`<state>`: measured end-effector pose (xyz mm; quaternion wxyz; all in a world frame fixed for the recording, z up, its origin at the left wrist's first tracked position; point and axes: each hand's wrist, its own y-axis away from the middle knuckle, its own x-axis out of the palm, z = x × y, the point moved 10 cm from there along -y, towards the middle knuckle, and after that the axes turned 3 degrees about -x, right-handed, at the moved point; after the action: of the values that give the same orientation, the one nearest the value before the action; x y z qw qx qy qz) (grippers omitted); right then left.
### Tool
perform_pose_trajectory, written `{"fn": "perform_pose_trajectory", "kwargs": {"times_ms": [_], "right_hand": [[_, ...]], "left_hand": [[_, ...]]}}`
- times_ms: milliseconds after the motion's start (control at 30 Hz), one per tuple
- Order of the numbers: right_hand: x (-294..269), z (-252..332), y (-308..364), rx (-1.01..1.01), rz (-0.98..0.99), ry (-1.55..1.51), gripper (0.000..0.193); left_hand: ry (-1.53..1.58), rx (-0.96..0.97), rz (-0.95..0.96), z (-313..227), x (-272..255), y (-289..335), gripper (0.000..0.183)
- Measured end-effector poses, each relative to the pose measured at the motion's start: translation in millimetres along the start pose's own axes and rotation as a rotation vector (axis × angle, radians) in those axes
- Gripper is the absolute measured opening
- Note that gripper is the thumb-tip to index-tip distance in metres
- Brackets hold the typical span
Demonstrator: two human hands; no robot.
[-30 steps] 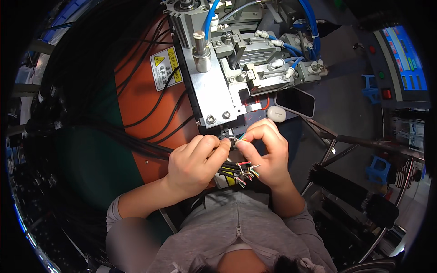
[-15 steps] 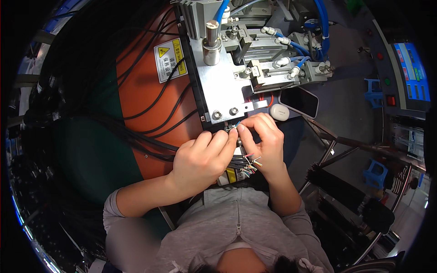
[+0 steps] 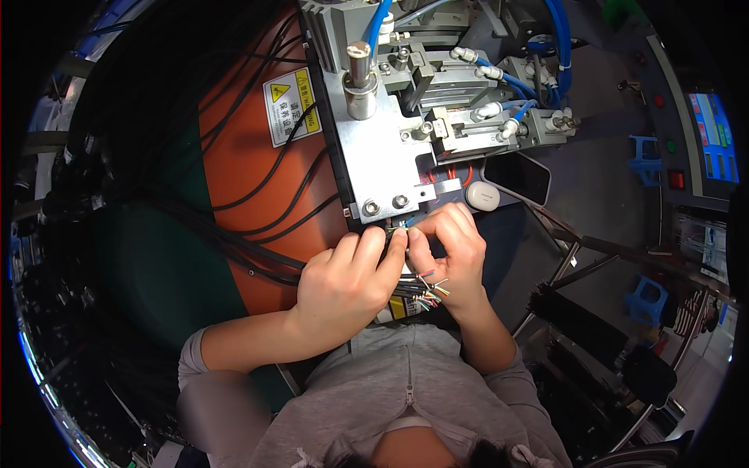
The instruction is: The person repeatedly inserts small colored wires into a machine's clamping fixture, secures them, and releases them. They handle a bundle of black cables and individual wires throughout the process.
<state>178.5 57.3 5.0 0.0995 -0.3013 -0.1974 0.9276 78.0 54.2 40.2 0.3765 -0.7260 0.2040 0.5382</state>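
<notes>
My left hand (image 3: 343, 277) pinches thin coloured wires (image 3: 403, 225) just below the front edge of a metal machine plate (image 3: 380, 168). From the other side, my right hand (image 3: 454, 253) closes thumb and forefinger on the same small wires, a blue one among them. The fingertips of both hands almost meet and cover most of what they hold. Under my hands lies a bundle of black cables (image 3: 409, 288), its stripped ends fanned out in red, white, yellow and green strands. The black cables (image 3: 257, 240) run in from the left.
Pneumatic cylinders with blue hoses (image 3: 507, 78) stand behind the plate. To the right are a white earphone case (image 3: 482, 196) and a phone (image 3: 519, 178). An orange surface (image 3: 257, 175) bears a warning label (image 3: 292, 108). A lit control screen (image 3: 714, 136) is at far right.
My hands stay together at the wires, with only small finger shifts. The left fingers have straightened slightly, and the whole view has tilted a little.
</notes>
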Motion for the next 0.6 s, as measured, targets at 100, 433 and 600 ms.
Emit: {"fn": "perform_pose_trajectory", "kwargs": {"times_ms": [100, 433, 600], "right_hand": [[-1.4, 2.1, -3.1, -0.024, -0.045, -0.012, 0.008], [36.5, -67.1, 32.4, 0.636, 0.036, -0.665, 0.006], [23.5, -51.8, 19.6, 0.459, -0.019, -0.416, 0.013]], "left_hand": [[-0.007, -0.023, 0.001, 0.3, -0.8, -1.6, 0.034], [0.068, 0.058, -0.141, 7.7, -3.9, -1.8, 0.023], [0.027, -0.001, -0.045, 8.5, -2.9, 2.4, 0.022]]}}
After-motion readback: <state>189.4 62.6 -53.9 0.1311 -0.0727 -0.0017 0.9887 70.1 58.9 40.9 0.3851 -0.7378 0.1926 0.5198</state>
